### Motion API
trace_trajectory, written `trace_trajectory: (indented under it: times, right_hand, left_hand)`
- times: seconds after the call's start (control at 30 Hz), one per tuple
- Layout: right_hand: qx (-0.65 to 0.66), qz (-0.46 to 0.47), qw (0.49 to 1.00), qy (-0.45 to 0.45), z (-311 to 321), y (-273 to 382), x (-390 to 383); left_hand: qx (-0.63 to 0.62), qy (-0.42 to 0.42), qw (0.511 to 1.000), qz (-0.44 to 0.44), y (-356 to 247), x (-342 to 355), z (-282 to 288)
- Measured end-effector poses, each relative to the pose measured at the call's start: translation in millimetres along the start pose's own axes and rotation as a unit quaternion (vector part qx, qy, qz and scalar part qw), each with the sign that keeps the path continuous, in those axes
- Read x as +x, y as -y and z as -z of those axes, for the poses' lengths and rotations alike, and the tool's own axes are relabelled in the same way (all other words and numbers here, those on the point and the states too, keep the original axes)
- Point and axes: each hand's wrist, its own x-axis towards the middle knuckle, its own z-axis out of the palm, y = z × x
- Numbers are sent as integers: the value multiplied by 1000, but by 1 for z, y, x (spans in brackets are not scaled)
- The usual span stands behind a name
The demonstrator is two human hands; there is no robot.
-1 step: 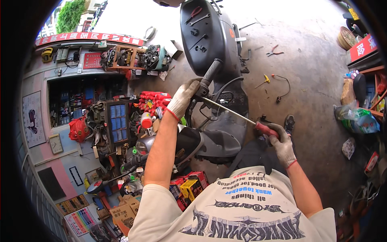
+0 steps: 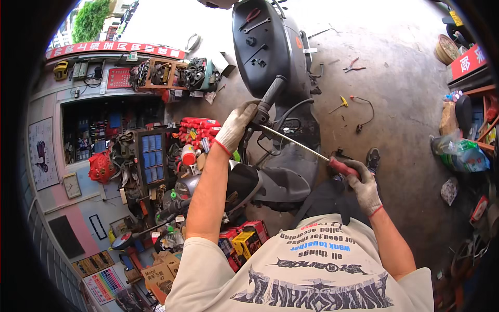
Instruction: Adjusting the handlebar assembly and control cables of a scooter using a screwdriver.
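My left hand (image 2: 236, 125), in a white glove with a red cuff, is closed around the scooter's handlebar control housing (image 2: 261, 113), just below the black rubber grip (image 2: 273, 91). My right hand (image 2: 364, 190), also gloved, grips the red handle of a long screwdriver (image 2: 340, 165). Its metal shaft (image 2: 296, 143) slants up-left to the housing beside my left fingers, where the tip is hidden. Black cables (image 2: 291, 117) loop beside the housing. The black seat (image 2: 249, 75) lies above, with pliers (image 2: 248, 18), a wrench (image 2: 258, 26) and small parts on it.
Pliers (image 2: 354, 67), a yellow-handled tool (image 2: 344, 101) and a cable (image 2: 370, 114) lie on the concrete floor (image 2: 390, 140). Cluttered shelving, cartons (image 2: 158, 275) and red packages (image 2: 197, 127) crowd the left. Bags (image 2: 460, 156) and shelves line the right edge. The scooter's grey body (image 2: 283, 179) stands before me.
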Motion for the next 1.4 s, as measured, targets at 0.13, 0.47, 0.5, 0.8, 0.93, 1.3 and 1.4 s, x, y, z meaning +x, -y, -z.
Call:
trace_trajectory:
  times: [0.13,0.47,0.5,0.8,0.93,1.3,1.4]
  right_hand:
    - [351,-262,888,142,27,-1,4]
    - [91,-154,982,65,11,23,1]
    - [90,-154,982,66,15,18,1]
    - [70,-105,992,29,6,19,2]
    - [108,-118,986,43,8,22,0]
    - [76,-74,994,40,28,4,-11]
    - [176,-93,980,10,56,-3,-19]
  left_hand:
    - [4,-6,1000,-1,5,0,3]
    - [7,-4,1000,15,-3,-2,-1]
    - [6,-5,1000,15,0,-1,-1]
    - [-9,0,1000,-10,19,6,8]
    - [-47,0,997,63,18,5,18]
    - [-94,-221,959,-154,-38,-55,5]
    - [-165,-107,967,-162,-62,-98,-23]
